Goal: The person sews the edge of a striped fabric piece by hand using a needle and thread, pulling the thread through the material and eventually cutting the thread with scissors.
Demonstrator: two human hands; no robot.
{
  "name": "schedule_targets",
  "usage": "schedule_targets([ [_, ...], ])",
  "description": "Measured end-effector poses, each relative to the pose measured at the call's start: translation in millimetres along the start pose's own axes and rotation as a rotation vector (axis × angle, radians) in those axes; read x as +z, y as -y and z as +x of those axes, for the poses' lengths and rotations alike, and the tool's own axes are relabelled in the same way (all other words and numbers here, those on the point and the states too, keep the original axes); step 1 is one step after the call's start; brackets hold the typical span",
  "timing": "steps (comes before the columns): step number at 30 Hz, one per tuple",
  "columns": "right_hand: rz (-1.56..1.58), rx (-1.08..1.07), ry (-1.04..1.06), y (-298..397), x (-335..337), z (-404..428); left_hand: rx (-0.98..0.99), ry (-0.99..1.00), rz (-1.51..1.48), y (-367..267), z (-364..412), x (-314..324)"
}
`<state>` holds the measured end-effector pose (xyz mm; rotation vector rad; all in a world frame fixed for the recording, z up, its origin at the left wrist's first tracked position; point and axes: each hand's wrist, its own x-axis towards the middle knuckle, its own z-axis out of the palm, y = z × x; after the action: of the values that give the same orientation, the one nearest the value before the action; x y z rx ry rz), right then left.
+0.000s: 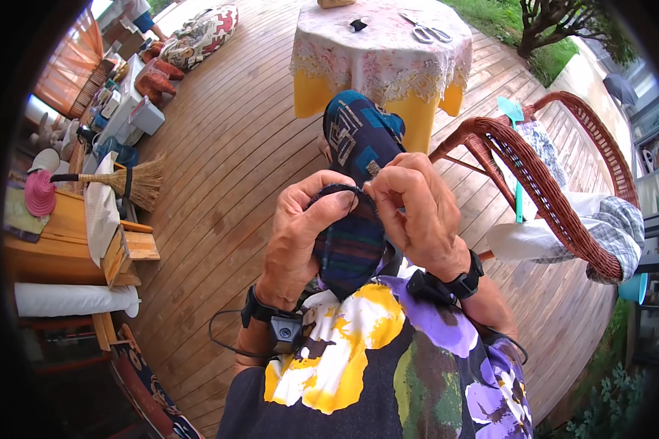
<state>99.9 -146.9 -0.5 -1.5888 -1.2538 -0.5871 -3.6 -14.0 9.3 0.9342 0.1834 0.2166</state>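
My left hand [302, 230] pinches the edge of a dark piece of fabric [351, 247] with green and red stripes, its thumb lying on top of the rim. Close beside it, my right hand [417, 208] has its thumb and forefinger brought together at the same edge; whether a needle or thread is between them is too small to tell. The fabric hangs over my lap, in front of a knee in dark blue patterned cloth [357, 129]. Both wrists wear black straps with small devices.
Ahead stands a round table [381, 46] with a lace-edged cloth, holding scissors [425, 30] and a small black item [357, 24]. A wicker chair [538, 181] with cloths and a green fly swatter [519, 164] is at right. A straw broom [137, 181] and wooden stool [132, 247] are left.
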Motion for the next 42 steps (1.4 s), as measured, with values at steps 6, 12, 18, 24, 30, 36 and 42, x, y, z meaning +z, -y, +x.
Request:
schedule_targets([
  [6,0.104,0.201,0.057,0,-27,10,-0.004,0.048,-0.004,-4,-3,-4],
  [12,0.452,0.426,0.227,-8,-31,16,-0.012,0.047,0.065,-5,-1,-5],
  [18,0.616,0.588,0.361,-7,-31,13,-0.045,0.060,0.146,-6,-1,-5],
  [24,0.684,0.706,0.497,-5,-36,17,-0.107,0.090,0.215,-10,-2,-4],
  [30,1.218,0.967,0.479,-13,-35,9,-0.163,0.125,0.264,-11,-3,-4],
  [36,1.357,1.106,0.285,-21,-33,-1,-0.154,0.114,0.196,-11,-4,-6],
  [42,0.948,0.903,0.411,-20,-45,0,-0.156,0.119,0.150,-12,-3,-10],
])
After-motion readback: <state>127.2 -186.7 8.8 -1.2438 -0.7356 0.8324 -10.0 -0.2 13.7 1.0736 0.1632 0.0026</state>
